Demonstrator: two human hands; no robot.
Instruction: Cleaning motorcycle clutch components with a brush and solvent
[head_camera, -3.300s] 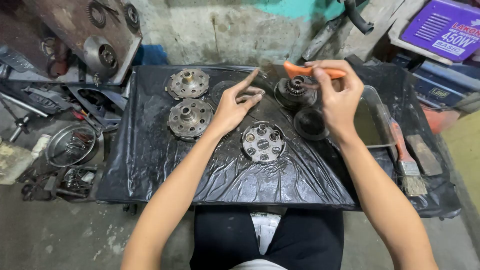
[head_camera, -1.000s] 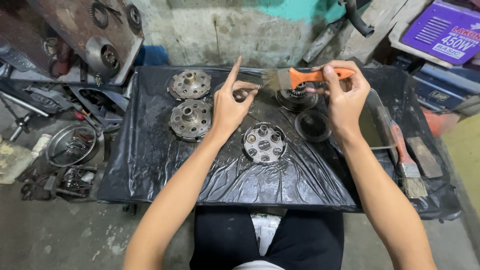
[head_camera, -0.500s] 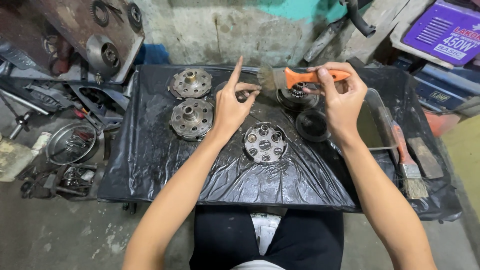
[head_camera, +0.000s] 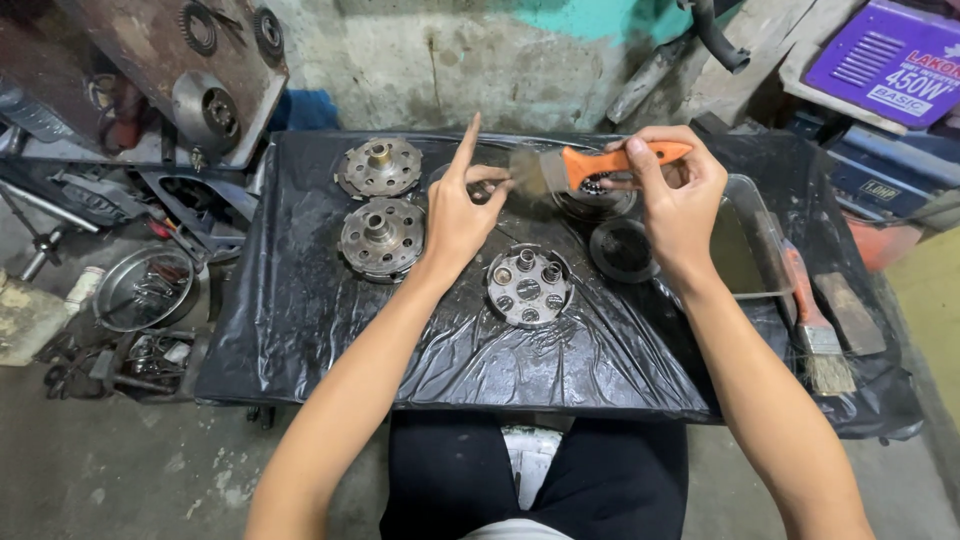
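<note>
Holding an orange-handled paintbrush (head_camera: 590, 163) in my right hand (head_camera: 680, 205), grip closed, I press its bristles against a small dark part. My left hand (head_camera: 455, 215) pinches that part at nine o'clock of the brush, above the black plastic-covered bench (head_camera: 300, 300).

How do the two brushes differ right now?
The orange-handled brush is held up in the right hand, level, bristles at the left hand; the other brush lies untouched beside the tray, bristles towards the person. The lying brush has a darker, reddish handle. Both are flat paintbrushes with pale bristles.
</note>
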